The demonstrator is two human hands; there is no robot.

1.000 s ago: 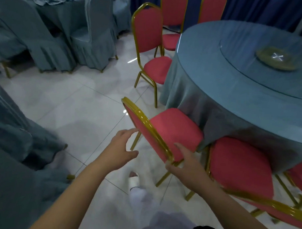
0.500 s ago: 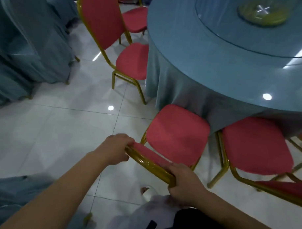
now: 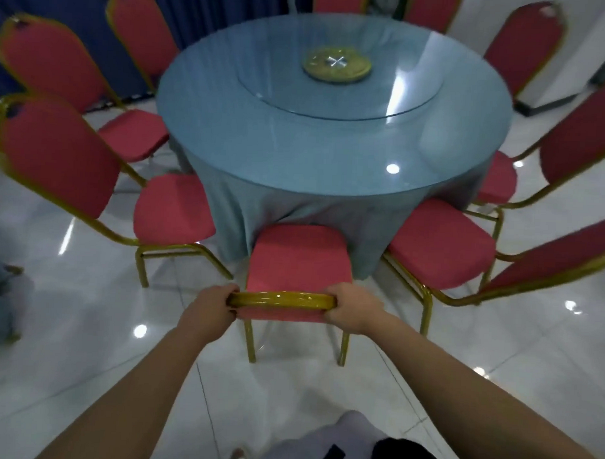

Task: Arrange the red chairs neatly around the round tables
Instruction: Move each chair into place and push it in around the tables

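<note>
Chair [image 3: 298,260] turned square to the round table [image 3: 297,153]

At the table's near-left edge stands a neighbouring chair [image 3: 173,207]; the left hand [image 3: 211,303] is clamped round the left end of the gold backrest rail [image 3: 281,300]; the held red chair, skewed to the table half a second ago, now faces its near edge squarely, seat front at the cloth; the right hand [image 3: 351,311] grips the rail's right end; this seat looks nearly placed.
</note>
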